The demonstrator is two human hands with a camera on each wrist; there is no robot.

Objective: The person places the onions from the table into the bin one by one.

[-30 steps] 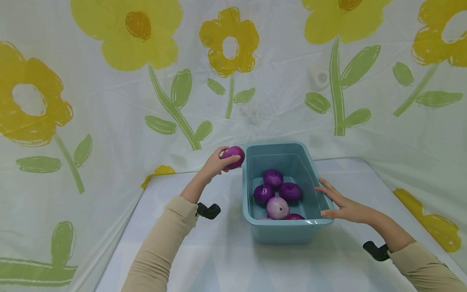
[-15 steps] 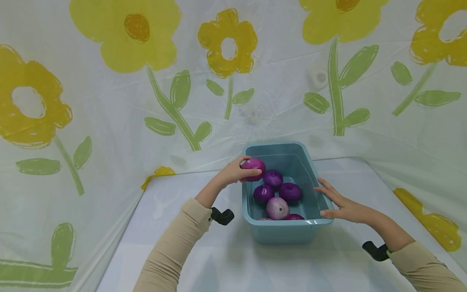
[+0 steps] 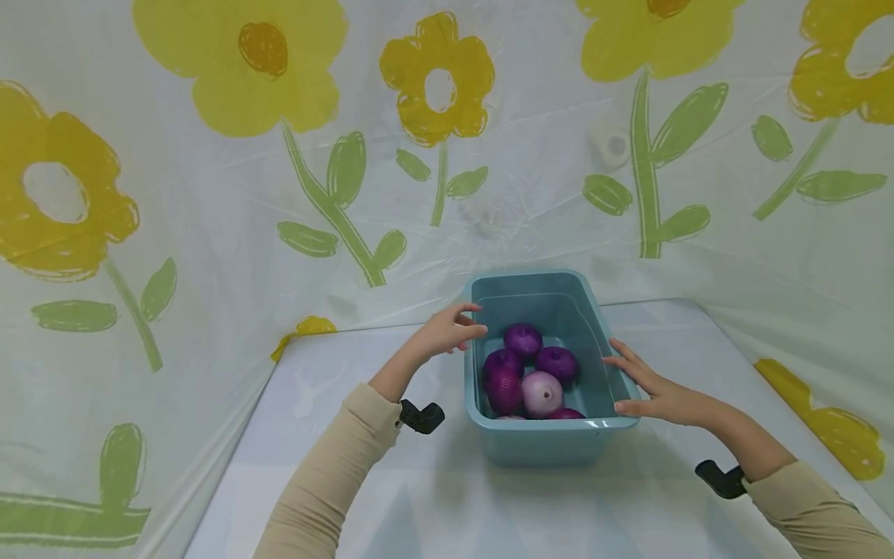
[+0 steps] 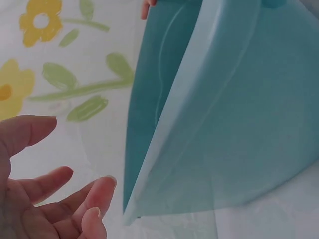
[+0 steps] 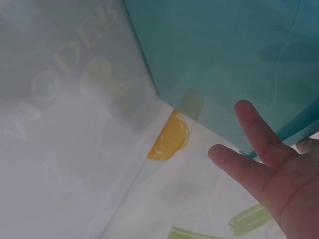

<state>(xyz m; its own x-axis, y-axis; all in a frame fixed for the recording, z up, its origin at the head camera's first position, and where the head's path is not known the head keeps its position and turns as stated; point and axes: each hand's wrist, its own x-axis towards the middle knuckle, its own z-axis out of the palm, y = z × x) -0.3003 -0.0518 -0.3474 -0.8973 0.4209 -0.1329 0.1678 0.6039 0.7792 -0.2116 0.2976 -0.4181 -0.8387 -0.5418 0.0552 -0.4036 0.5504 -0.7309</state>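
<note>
My left hand (image 3: 447,332) holds nothing; its fingers are spread and slightly bent at the left rim of a blue plastic tub (image 3: 545,446). In the left wrist view, the left hand (image 4: 55,209) is beside the tub's outer wall (image 4: 259,124). Inside the tub lie several red onions: a reddish one (image 3: 504,390) at the left, a pale one (image 3: 542,394) next to it, and darker ones (image 3: 523,340) behind. The near wall partly hides others. My right hand (image 3: 656,392) rests with spread, fairly straight fingers on the tub's right rim; the right wrist view shows fingertips (image 5: 244,107) along the outer wall.
The tub stands on a table with a pale cover (image 3: 349,466). Behind it hangs a white sheet (image 3: 524,210) printed with yellow flowers. A black wrist device (image 3: 422,418) sits at the left cuff and a similar one (image 3: 719,480) at the right.
My left hand has moved right to the tub's rim with a red onion and let go of it. That onion now lies inside at the left. The right hand has stayed put.
</note>
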